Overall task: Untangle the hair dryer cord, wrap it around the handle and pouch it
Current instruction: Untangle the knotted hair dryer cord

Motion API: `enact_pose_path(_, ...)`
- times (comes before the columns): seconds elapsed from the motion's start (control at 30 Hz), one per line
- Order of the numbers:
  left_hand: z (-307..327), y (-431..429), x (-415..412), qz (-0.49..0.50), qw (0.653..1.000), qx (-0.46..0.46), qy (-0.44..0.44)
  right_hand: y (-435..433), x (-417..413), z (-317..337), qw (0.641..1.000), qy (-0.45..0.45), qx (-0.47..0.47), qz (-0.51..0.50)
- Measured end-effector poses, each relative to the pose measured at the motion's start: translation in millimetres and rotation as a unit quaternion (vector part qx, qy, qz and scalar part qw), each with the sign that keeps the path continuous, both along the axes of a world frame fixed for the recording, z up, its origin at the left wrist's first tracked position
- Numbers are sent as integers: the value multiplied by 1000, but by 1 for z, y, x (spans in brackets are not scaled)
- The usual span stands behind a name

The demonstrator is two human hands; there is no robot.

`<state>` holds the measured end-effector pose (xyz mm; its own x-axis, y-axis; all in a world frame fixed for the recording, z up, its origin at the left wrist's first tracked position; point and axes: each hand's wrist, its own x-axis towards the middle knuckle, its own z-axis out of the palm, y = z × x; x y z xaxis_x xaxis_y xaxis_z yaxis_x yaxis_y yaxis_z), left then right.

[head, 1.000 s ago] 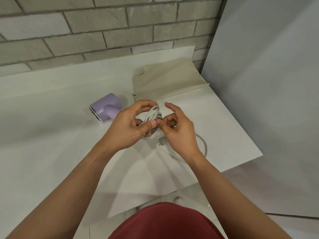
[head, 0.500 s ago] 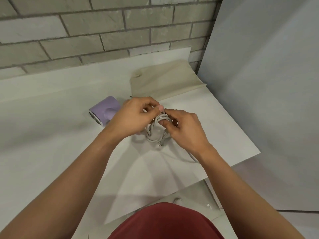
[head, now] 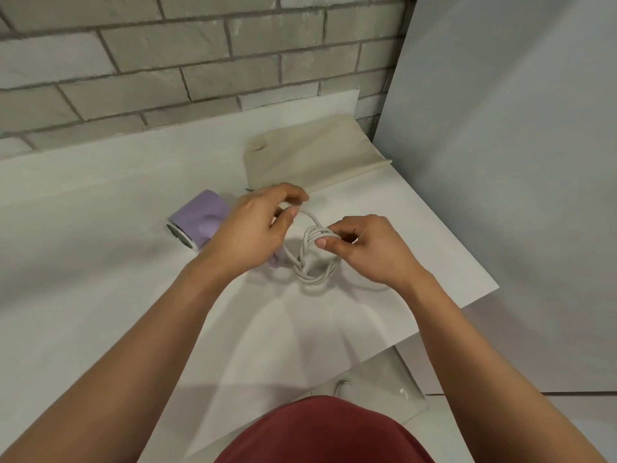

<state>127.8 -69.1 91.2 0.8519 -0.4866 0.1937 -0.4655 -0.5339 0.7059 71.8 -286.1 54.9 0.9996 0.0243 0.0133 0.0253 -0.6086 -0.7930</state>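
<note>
A lilac hair dryer (head: 197, 220) lies on its side on the white counter (head: 100, 262), its handle mostly hidden under my left hand (head: 250, 235). Its pale grey cord (head: 312, 259) forms a knotted bundle of loops between my hands. My left hand pinches one strand at the top of the bundle. My right hand (head: 367, 248) pinches several strands together at the bundle's right side. A beige cloth pouch (head: 310, 155) lies flat just behind my hands, near the wall corner.
A brick wall (head: 200, 61) runs along the back of the counter and a plain grey panel (head: 500, 162) stands close on the right. The counter's right edge (head: 467, 248) falls away to a tiled floor.
My hands have drawn apart, left up and right sideways, opening the cord bundle into wider loops. The plug seen hanging below the bundle earlier is out of sight.
</note>
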Motion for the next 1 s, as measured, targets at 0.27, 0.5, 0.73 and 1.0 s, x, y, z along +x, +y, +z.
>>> enact_pose_path(0.27, 21, -6, 12, -81, 938, 305, -146, 3, 0, 10, 997, -34, -71, 24)
enact_pose_path(0.5, 13, -1, 2, 138, 978, 61, -142, -7, -1, 16, 992, 19, 125, 16)
enact_pose_path(0.73, 14, 9, 3, 106, 978, 108, -143, -8, 4, 16, 999, 3, 52, 10)
enact_pose_path(1.0, 43, -17, 6, -113, 883, 382, -246, -4, 5, 20, 997, -72, -30, 30)
